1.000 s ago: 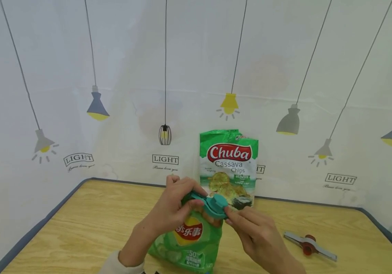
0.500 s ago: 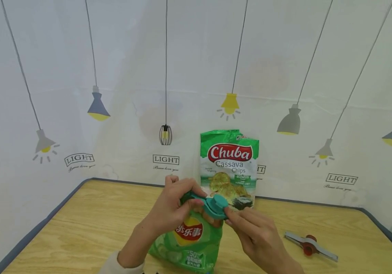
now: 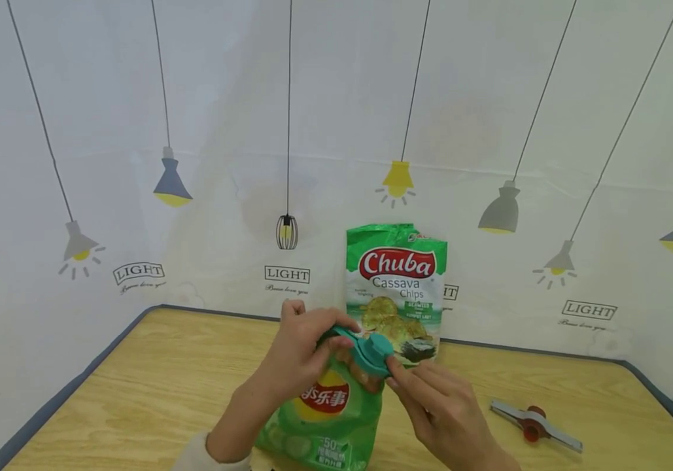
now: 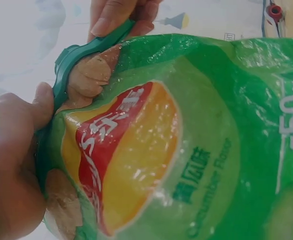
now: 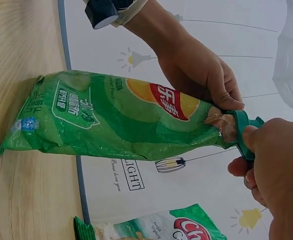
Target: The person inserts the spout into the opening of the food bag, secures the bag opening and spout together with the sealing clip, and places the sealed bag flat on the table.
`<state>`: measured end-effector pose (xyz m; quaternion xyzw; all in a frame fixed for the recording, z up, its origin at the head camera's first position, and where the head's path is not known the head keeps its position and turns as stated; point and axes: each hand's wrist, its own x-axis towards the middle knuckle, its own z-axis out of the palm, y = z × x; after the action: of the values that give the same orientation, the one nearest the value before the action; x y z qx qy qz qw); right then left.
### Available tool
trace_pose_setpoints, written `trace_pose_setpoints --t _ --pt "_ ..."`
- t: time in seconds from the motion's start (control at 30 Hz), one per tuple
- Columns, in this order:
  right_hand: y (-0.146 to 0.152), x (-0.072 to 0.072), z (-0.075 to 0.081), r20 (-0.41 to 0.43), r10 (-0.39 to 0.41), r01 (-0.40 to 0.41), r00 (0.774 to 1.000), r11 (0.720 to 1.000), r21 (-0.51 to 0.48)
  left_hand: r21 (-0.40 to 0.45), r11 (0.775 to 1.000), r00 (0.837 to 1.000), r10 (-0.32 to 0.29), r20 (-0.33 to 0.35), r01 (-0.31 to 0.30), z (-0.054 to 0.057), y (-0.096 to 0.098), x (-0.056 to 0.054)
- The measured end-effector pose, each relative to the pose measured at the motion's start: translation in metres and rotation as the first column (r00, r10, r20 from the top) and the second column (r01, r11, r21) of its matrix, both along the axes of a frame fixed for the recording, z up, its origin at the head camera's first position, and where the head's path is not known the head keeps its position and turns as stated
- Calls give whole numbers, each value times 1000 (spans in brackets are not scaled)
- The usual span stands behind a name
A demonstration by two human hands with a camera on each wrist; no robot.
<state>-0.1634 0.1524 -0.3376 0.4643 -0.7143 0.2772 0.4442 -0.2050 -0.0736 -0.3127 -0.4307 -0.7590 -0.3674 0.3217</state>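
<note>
A teal bag clip point(image 3: 375, 352) lies across the top of a green chip bag point(image 3: 336, 418) with a yellow and red logo. My left hand point(image 3: 301, 356) grips the clip's left end, thumb in front and fingers over the top. At the other end, my right hand point(image 3: 445, 402) pinches the clip between thumb and fingers. In the right wrist view the chip bag point(image 5: 116, 117) stands upright with its bottom on the table, and the clip point(image 5: 243, 132) runs along its gathered top. The left wrist view shows the clip point(image 4: 66, 75) pressed along the bag's upper edge.
A green and white Chuba cassava chips bag point(image 3: 397, 288) stands behind the hands against the wall sheet. On the right of the wooden table point(image 3: 165, 379) lies a grey clip with a dark red round middle point(image 3: 535, 425). The sheet carries printed lamps.
Both hands keep their hold on the teal clip. The whole head view has shifted slightly to the right; otherwise the things stand almost as before.
</note>
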Motion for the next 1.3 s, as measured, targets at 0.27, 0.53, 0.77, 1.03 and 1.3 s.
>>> trace_pose_setpoints --t 0.27,0.53,0.77,1.03,1.3 --pt "-3 1 -2 1 17 -17 1000 999 -43 -145 970 972 168 -166 -193 -1 3 2" --pt "-4 2 -4 31 5 -4 999 999 -45 -184 955 954 189 -232 -234 -1 6 2" --pt "-2 1 -4 32 -32 34 999 998 -48 -192 947 950 212 -229 -258 0 5 4" --pt "5 -6 -9 142 -42 54 989 995 -80 -57 973 970 217 -114 -224 -1 -10 -1" --pt "12 -20 -24 143 -58 85 988 977 -194 134 978 987 153 48 -158 -27 -24 -2"
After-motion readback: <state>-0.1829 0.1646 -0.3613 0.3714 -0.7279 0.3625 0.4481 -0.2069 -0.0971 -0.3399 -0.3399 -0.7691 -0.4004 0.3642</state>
